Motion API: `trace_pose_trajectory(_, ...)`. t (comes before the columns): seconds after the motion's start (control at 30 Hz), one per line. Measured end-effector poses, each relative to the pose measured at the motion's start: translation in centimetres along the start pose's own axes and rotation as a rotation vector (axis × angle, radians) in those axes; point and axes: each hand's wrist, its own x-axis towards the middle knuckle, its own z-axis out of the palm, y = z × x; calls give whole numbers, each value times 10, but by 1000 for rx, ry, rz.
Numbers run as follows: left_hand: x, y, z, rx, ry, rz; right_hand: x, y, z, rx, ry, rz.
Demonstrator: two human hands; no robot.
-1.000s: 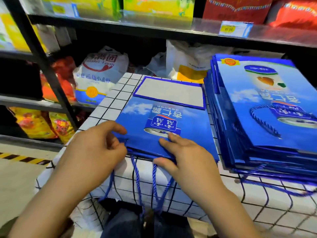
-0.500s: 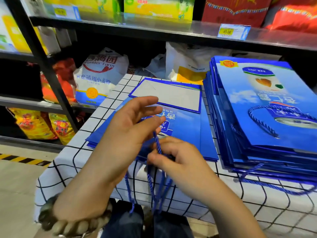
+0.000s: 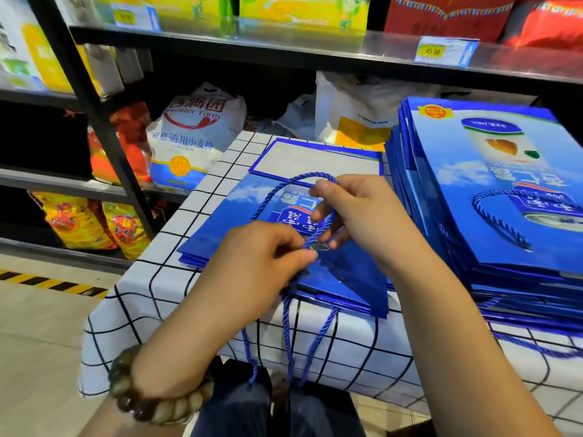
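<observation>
A flat blue paper gift bag (image 3: pixel 220 234) lies on the table covered with a white checked cloth (image 3: pixel 164 279). Its blue rope handle (image 3: pixel 274 192) is lifted in a loop over the bag's face. My right hand (image 3: pixel 356 216) pinches the top of that loop between thumb and fingers. Just in front of it, my left hand (image 3: pixel 255 266) pinches the rope near the bag's front edge. More blue rope ends (image 3: pixel 318 339) hang down over the table's front edge.
A tall stack of the same blue bags (image 3: pixel 492 197) fills the table's right side. Behind stand black shelves (image 3: pixel 284 48) with a flour sack (image 3: pixel 192 137), a white bag (image 3: pixel 356 118) and boxes. Floor with a yellow-black stripe (image 3: pixel 47 283) lies left.
Both hands went from pressing on the bag's front edge to holding its rope handle. My right hand has drawn the loop up and away over the bag.
</observation>
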Motion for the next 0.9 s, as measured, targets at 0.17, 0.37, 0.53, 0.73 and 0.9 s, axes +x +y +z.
trace_pose_trajectory(0.17, 17, 8, 1, -383, 63, -97, -29, 19, -15, -71, 294, -182)
trace_pose_trajectory(0.37, 29, 17, 20, -269, 41, -17, -62, 29, -13, -27, 131, -39)
trace_pose_trajectory(0.53, 24, 17, 22, -164, -50, 125, -56, 36, -18, -5, 120, 58)
trace_pose_trajectory(0.73, 4, -36, -5, 405, -193, 436, -52, 39, -22, 59, 124, 103)
trace_pose_trajectory(0.9, 3, -53, -5, 279, -140, 407, -45, 42, -17, 11, 162, -6)
